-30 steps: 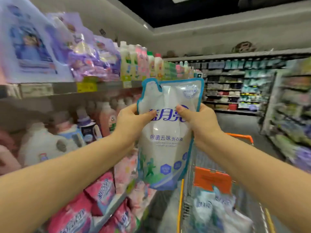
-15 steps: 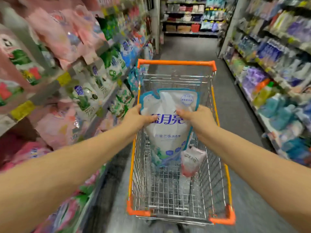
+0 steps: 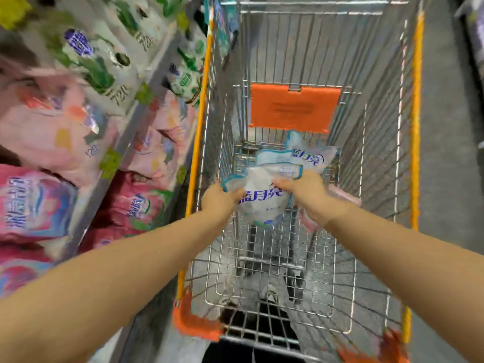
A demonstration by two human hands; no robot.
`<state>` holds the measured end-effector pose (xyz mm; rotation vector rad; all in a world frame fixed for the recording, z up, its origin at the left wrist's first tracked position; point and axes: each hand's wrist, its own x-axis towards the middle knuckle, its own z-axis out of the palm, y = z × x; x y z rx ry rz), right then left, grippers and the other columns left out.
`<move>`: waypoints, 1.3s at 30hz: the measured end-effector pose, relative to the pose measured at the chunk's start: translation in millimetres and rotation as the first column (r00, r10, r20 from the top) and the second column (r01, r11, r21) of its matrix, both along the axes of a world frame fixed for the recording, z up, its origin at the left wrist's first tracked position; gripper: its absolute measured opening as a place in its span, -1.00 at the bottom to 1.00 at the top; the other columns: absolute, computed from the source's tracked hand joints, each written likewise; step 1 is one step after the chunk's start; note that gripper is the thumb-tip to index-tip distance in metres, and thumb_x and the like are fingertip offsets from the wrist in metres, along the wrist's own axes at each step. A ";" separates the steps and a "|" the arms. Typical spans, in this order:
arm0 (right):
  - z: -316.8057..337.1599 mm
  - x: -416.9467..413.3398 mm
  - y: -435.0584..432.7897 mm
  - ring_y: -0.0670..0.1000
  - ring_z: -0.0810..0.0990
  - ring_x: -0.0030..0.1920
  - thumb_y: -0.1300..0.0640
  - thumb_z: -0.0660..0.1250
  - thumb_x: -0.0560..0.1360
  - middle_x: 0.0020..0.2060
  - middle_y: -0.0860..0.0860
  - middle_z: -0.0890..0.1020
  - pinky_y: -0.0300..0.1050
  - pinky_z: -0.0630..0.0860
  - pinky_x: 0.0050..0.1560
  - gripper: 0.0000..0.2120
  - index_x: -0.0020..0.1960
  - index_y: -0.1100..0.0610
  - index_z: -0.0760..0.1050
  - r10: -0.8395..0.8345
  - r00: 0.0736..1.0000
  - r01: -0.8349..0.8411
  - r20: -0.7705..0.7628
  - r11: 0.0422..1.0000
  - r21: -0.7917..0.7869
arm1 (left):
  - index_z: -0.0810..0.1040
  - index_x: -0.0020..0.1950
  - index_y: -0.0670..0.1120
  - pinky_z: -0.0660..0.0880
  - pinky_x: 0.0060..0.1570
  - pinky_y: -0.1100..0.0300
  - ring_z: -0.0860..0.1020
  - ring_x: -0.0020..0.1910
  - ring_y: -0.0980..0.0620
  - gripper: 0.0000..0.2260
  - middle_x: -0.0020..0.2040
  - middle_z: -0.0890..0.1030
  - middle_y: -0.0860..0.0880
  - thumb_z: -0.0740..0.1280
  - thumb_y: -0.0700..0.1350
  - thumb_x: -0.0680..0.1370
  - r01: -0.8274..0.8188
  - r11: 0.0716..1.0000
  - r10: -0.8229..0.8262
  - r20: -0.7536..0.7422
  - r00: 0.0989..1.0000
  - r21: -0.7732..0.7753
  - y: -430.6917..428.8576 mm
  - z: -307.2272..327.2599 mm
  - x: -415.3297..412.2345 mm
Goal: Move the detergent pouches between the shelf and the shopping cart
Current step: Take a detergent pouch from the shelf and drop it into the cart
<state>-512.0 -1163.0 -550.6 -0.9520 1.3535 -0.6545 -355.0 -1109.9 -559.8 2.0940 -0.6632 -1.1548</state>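
Both hands hold a white detergent pouch with a blue rim and blue lettering, low inside the wire shopping cart. My left hand grips its left top corner and my right hand grips its right side. Just beyond it a second white and blue pouch lies in the cart's far end. A pink pouch shows partly under my right wrist.
The shelf on the left carries pink pouches, red ones and green and white ones. An orange flap hangs on the cart's far wall. Grey aisle floor runs along the right.
The view has tipped down from the shelf into the cart. Both hands have carried the white pouch from chest height down into the basket, close to the pouches lying there.
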 end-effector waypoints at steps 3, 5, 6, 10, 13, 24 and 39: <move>-42.9 8.6 -12.8 0.06 0.62 -0.05 0.30 0.43 0.40 0.01 0.14 0.65 -0.12 0.60 -0.02 -0.82 0.00 0.19 0.60 0.074 0.996 -0.069 -0.059 0.995 0.076 | 0.55 0.08 -0.27 0.34 -0.39 0.19 0.48 -0.20 -0.01 -0.75 -0.15 0.54 -0.14 0.40 -0.16 0.48 -0.112 0.991 0.114 -0.023 0.993 0.074 5.2 -27.9 -4.9; -64.5 13.6 -19.7 0.08 0.64 -0.05 0.23 0.46 0.38 -0.03 0.12 0.67 0.03 0.56 0.09 -0.89 -0.11 0.11 0.59 0.125 0.985 -0.110 -0.122 0.986 0.125 | 0.52 0.14 -0.28 0.35 -0.36 0.20 0.47 -0.21 -0.01 -0.71 -0.13 0.52 -0.11 0.37 -0.13 0.50 -0.183 0.975 0.188 -0.026 0.982 0.123 6.1 -43.2 -7.8; -75.0 15.9 -22.8 0.07 0.63 -0.06 0.23 0.46 0.38 -0.03 0.13 0.66 0.03 0.56 0.09 -0.88 -0.11 0.09 0.58 0.136 0.981 -0.117 -0.135 0.983 0.141 | 0.51 0.16 -0.28 0.35 -0.31 0.22 0.46 -0.19 -0.01 -0.70 -0.12 0.52 -0.10 0.36 -0.13 0.51 -0.211 0.968 0.217 -0.027 0.976 0.137 6.0 -50.7 -8.7; -98.3 24.9 -26.9 0.10 0.63 -0.04 0.26 0.46 0.39 -0.01 0.14 0.66 0.03 0.56 0.07 -0.85 -0.09 0.09 0.57 0.125 0.985 -0.105 -0.116 0.981 0.165 | 0.49 0.18 -0.30 0.28 -0.58 0.35 0.40 -0.35 0.08 -0.74 -0.23 0.48 -0.05 0.29 -0.17 0.56 -0.270 0.945 0.281 -0.036 0.959 0.184 4.4 -68.3 -12.5; -109.3 25.1 -24.0 0.05 0.61 -0.07 0.29 0.43 0.41 -0.02 0.12 0.64 -0.11 0.55 -0.05 -0.85 -0.04 0.15 0.58 0.137 0.986 -0.115 -0.097 0.973 0.199 | 0.49 0.15 -0.29 0.31 -0.60 0.45 0.40 -0.38 0.11 -0.77 -0.29 0.48 -0.02 0.27 -0.18 0.57 -0.259 0.942 0.265 -0.003 0.964 0.213 6.9 -78.4 -11.0; -86.6 19.3 -44.3 -0.08 0.53 -0.22 0.36 0.44 0.37 -0.20 -0.04 0.54 -0.35 0.52 -0.22 -0.77 -0.09 0.10 0.51 0.183 0.974 -0.177 -0.137 0.983 0.052 | 0.55 0.10 -0.09 0.44 -0.15 0.22 0.51 -0.12 0.06 -0.81 -0.07 0.55 0.00 0.37 -0.18 0.49 -0.121 0.992 0.121 0.015 0.993 0.023 -9.3 -63.5 -18.5; 0.7 18.6 -7.4 -0.06 0.57 -0.08 0.13 0.46 0.39 -0.17 -0.05 0.62 -0.13 0.48 0.06 -0.89 -0.12 0.05 0.56 0.239 0.898 -0.332 -0.370 0.920 -0.210 | 0.55 -0.17 0.04 0.42 -0.22 0.27 0.48 -0.32 0.20 -0.92 -0.31 0.54 0.13 0.36 -0.13 0.49 0.187 0.957 -0.152 0.163 0.975 -0.224 -0.5 20.2 -21.6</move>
